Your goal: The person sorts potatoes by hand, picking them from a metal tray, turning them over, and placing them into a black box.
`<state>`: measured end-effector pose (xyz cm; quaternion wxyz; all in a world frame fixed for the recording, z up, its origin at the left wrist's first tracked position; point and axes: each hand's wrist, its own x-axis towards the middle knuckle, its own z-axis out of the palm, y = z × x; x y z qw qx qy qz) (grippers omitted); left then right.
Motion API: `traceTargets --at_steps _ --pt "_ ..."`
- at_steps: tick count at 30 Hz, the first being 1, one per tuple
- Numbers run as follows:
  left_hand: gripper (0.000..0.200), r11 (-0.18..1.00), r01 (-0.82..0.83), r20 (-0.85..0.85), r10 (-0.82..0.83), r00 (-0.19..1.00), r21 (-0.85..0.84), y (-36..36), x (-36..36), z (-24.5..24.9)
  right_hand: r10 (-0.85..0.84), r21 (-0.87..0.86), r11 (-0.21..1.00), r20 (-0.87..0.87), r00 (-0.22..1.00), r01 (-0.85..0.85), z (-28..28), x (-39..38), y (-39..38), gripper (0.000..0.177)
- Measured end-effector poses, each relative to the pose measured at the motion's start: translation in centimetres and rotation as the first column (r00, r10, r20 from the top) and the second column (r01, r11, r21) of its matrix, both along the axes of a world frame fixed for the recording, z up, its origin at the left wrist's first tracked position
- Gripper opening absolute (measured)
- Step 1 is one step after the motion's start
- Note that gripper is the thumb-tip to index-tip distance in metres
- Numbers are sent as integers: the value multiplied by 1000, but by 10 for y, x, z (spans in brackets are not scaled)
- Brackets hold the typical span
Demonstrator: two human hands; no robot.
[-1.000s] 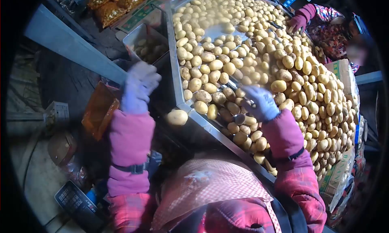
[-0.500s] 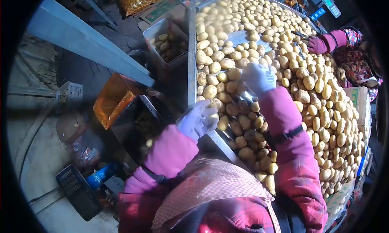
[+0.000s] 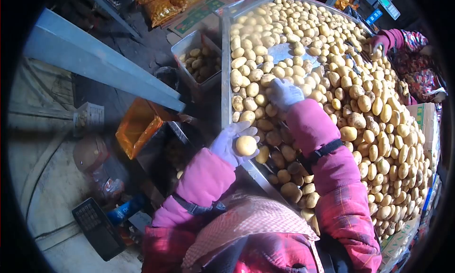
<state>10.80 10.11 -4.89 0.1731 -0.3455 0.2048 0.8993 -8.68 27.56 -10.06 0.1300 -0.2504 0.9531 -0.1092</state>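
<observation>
My left hand (image 3: 230, 144), in a pale glove, is closed around a round yellow potato (image 3: 246, 145) just outside the near left edge of the metal-rimmed table (image 3: 226, 78). The potato faces up between thumb and fingers. My right hand (image 3: 285, 93), gloved too, reaches down onto the heap of potatoes (image 3: 379, 145). Its fingers curl against the potatoes at the left side of the heap, and what they grip is hidden beneath them. Beside its fingertips lies another potato (image 3: 267, 80).
An orange plastic bag (image 3: 137, 126) hangs open at the left. Beyond it stands a white bin (image 3: 196, 78) with potatoes. A black scale (image 3: 98, 229) sits lower left. A slanted metal beam (image 3: 104, 59) crosses the left. Across the heap is a co-worker's gloved hand (image 3: 380, 41).
My right hand has moved left across the heap. My left hand has turned, so the potato in it shows fully. The co-worker's hand has shifted slightly right and up.
</observation>
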Motion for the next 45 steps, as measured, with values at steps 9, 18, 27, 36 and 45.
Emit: traceTargets --at_steps 9,18,27,36,45 --pt "62 998 3 -51 0 999 56 2 2 0 314 -481 831 -7 949 -279 61 51 13 41" --pt "58 974 -28 -236 82 968 225 -11 -3 0 -109 249 945 -378 919 215 -25 -48 46 62" --pt "50 904 -24 -229 133 964 426 -53 15 -18 -127 -101 990 -276 953 102 16 -143 -57 44" --pt "63 960 -4 -320 97 942 279 -61 -14 -5 -64 279 958 2 998 60 6 -173 -58 51" --pt "60 929 57 -438 117 891 365 -66 -42 -9 181 -480 870 101 978 -111 63 -89 -45 53"
